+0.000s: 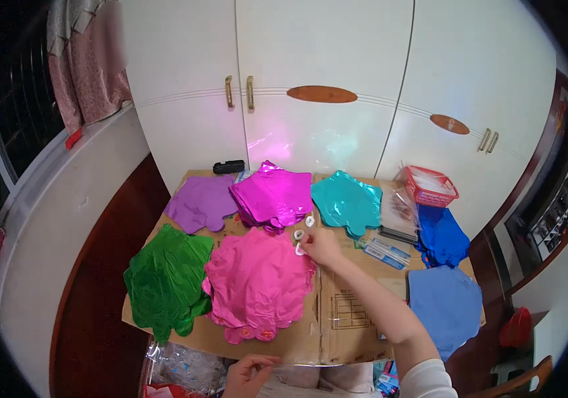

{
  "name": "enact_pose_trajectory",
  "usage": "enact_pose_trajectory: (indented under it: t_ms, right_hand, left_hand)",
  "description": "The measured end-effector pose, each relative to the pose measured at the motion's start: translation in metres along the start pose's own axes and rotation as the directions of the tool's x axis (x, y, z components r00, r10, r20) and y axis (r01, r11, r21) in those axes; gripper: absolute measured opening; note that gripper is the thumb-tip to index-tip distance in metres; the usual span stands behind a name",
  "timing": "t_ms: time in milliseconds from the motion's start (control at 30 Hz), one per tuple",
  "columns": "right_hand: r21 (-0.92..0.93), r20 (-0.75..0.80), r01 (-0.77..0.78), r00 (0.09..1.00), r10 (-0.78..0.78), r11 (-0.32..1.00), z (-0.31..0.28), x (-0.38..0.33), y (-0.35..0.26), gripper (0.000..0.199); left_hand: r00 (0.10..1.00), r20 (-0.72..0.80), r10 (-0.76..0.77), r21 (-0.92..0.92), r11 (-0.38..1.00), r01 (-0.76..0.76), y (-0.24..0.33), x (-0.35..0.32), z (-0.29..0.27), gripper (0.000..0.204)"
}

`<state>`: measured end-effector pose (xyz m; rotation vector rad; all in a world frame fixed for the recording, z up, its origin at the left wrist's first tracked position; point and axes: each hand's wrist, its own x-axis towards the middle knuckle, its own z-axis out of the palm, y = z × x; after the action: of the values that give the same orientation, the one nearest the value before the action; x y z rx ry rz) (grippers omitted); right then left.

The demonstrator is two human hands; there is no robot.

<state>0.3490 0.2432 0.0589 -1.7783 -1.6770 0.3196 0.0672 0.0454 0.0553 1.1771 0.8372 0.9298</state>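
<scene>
Right hand [320,247] reaches over the cardboard [337,312], fingers pinched on a small white ring [299,236] at the pink balloon's [257,282] top edge. Left hand [247,373] low by a clear plastic bag [181,363], fingers curled; grip unclear.
</scene>
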Motion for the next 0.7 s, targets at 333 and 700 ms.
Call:
enact_pose_trajectory:
  t_ms: [333,700]
  right_hand:
    - [-0.340,-0.140,0.048,0.985,-0.101,0.939,0.033,0.042,0.010,0.011]
    - [0.008,0.005,0.286,0.958,-0.286,0.958,-0.057,-0.070,-0.075,0.015]
  left_hand:
    - [0.993,-0.097,-0.074,-0.021,0.997,0.073,-0.017,0.000,-0.022,0.011]
    - [0.988,0.038,-0.152,0.468,0.876,0.117,-0.026,-0.024,-0.030,0.015]
